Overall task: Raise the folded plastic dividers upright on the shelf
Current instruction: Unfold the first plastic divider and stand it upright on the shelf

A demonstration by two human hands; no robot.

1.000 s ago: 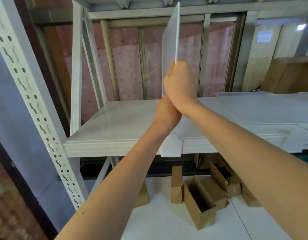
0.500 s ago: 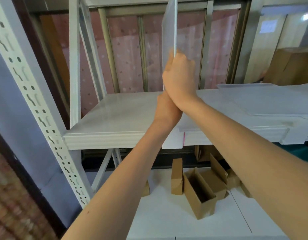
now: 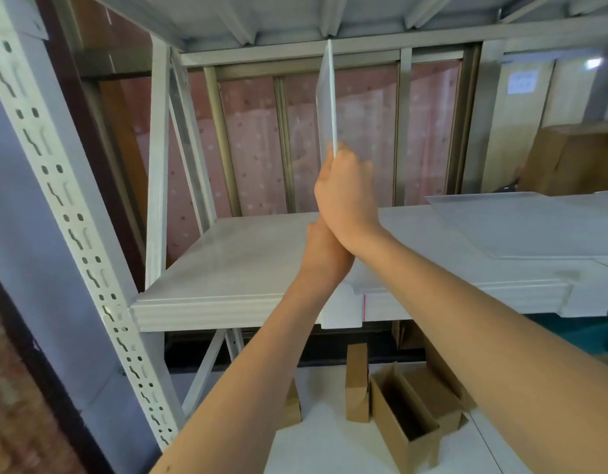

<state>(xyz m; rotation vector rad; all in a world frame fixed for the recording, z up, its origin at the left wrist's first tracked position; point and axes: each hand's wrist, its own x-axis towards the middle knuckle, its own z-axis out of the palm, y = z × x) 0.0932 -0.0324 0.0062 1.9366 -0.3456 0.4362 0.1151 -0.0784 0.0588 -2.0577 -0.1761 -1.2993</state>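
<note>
A thin translucent plastic divider (image 3: pixel 327 104) stands upright on the white shelf (image 3: pixel 234 265), its top edge touching the underside of the shelf above. My right hand (image 3: pixel 347 196) is closed around the divider's near edge at mid-height. My left hand (image 3: pixel 324 249) presses against the divider lower down, just under and partly behind my right hand; its fingers are hidden. More flat plastic sheets (image 3: pixel 521 224) lie stacked on the shelf to the right.
A perforated white upright post (image 3: pixel 73 230) frames the shelf on the left. Below the shelf, several open brown cardboard boxes (image 3: pixel 401 415) sit on a white surface. A large cardboard box (image 3: pixel 576 159) stands at the back right.
The view has tilted up, showing the shelf above. The divider has stayed upright in both hands, with its top now visibly against the upper shelf.
</note>
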